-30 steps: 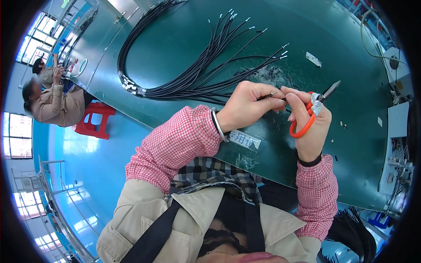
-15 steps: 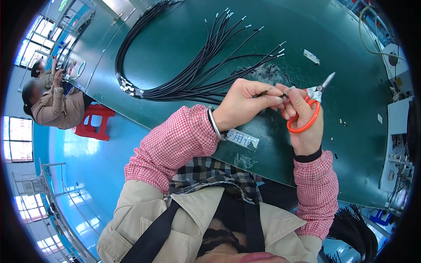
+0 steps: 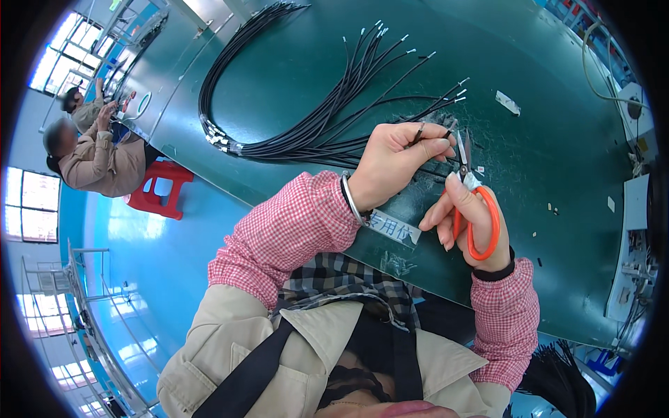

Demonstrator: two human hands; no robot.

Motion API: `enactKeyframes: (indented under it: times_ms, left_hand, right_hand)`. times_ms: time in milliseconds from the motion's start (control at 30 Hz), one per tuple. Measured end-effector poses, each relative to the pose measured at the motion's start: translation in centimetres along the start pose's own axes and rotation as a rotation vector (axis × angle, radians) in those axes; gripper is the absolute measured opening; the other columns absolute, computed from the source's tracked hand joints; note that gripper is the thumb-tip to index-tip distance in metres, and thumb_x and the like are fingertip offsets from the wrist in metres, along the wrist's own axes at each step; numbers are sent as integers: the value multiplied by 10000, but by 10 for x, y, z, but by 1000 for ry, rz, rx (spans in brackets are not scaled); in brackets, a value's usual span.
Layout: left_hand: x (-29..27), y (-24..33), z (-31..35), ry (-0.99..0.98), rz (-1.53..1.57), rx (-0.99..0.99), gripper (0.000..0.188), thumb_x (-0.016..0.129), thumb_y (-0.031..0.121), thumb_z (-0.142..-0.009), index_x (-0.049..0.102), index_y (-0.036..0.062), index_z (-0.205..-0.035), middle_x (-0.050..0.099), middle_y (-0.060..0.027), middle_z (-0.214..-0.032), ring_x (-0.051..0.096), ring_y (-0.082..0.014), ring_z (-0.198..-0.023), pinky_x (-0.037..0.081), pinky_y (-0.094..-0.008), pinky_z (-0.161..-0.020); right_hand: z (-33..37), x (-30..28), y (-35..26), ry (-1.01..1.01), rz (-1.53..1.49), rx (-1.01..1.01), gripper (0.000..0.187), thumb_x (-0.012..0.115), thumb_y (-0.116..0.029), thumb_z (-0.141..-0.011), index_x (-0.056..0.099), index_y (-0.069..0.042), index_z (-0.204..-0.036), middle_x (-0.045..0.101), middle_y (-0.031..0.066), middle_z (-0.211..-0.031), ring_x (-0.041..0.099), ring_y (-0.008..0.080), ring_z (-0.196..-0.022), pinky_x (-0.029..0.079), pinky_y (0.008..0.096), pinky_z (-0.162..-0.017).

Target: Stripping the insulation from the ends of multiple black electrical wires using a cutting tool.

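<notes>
My left hand (image 3: 398,159) is closed, with thumb and forefinger pinching a thin black cable (image 3: 419,133) whose short end sticks out past the fingertips. My right hand (image 3: 481,223) is wrapped through the handles of orange-handled scissors (image 3: 495,223). Their slightly parted blades point away from me, right beside the left fingertips. Whether the blades touch the cable cannot be made out. Beyond my hands a bundle of black cables (image 3: 306,143) curves over the green table, tied with white labels at its bend. Pale tips show on several of its fanned-out ends.
Fine scraps of fibre (image 3: 488,143) litter the green tabletop (image 3: 557,167) by the scissors. A printed label strip (image 3: 391,228) is stuck near the front edge. Grey equipment (image 3: 631,230) lines the right edge. Two people sit far left, by a red stool (image 3: 162,189). More black cables (image 3: 557,376) hang lower right.
My right hand has drawn back from the left fingertips and turned the scissors, so their blades now stand beside the cable end instead of pointing off to the right. My left hand still pinches the cable.
</notes>
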State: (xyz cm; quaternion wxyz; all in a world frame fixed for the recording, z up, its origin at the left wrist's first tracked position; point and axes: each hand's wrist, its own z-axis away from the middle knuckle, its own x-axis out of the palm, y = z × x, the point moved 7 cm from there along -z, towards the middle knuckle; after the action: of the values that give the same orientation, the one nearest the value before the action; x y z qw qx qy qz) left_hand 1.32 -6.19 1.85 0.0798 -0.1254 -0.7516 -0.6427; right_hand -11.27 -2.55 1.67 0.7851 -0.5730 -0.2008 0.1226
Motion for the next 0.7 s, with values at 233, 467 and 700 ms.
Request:
enactKeyframes:
  times_ms: [233,467,700]
  left_hand:
    - [5,3,2,-81,-203,48,143,619,-7,-831,685,-28,-956,697,-86,-873,628,-116,-744,501,-189,-684]
    - [8,5,5,-115,-308,108,156,618,-26,-812,689,-24,-951,701,-76,-869,620,-108,-723,489,-184,-659]
    - [9,0,3,-84,-278,169,167,646,-24,-788,705,-2,-943,705,-78,-868,608,-106,-680,480,-186,-632]
  right_hand:
    - [-1,1,-1,-16,7,-11,574,495,-378,-939,668,66,-619,565,96,-468,427,98,-327,360,174,-359]
    - [2,0,-1,-19,62,18,538,527,-342,-934,650,53,-590,579,105,-484,408,89,-315,335,179,-339]
    - [19,-78,-45,715,163,-455,497,551,-367,-931,571,-23,-573,638,106,-670,425,85,-420,333,198,-434]
